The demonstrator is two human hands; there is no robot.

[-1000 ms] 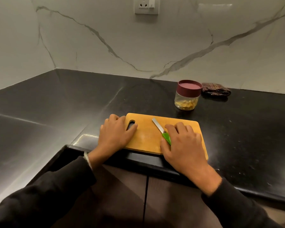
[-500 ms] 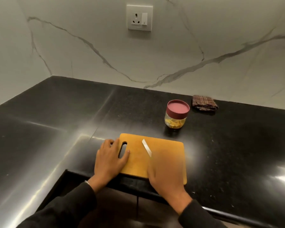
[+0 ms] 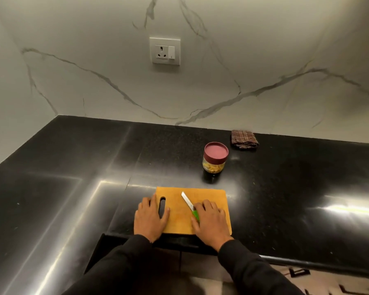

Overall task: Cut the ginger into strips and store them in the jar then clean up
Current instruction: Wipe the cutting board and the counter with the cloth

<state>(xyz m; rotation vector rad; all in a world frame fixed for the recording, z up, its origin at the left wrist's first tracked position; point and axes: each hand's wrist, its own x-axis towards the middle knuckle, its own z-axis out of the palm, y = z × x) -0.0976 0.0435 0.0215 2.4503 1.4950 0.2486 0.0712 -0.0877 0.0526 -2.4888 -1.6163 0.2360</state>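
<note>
Right hand (image 3: 211, 222) covers most of the knife (image 3: 190, 206) handle.

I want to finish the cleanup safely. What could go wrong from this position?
1. The knife lies loose on the cutting board under the right hand; lifting the board could let it slide off.
2. The board's near edge sits at the counter edge, so pressing there might tip it.

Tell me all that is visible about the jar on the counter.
The jar is small and round, with a clear body that looks like glass or plastic and a dark red lid closed on top. Pale yellow ginger strips fill its lower part. It stands upright on the black counter, behind the cutting board and in front of a folded checked cloth. Nothing else touches it.
</note>
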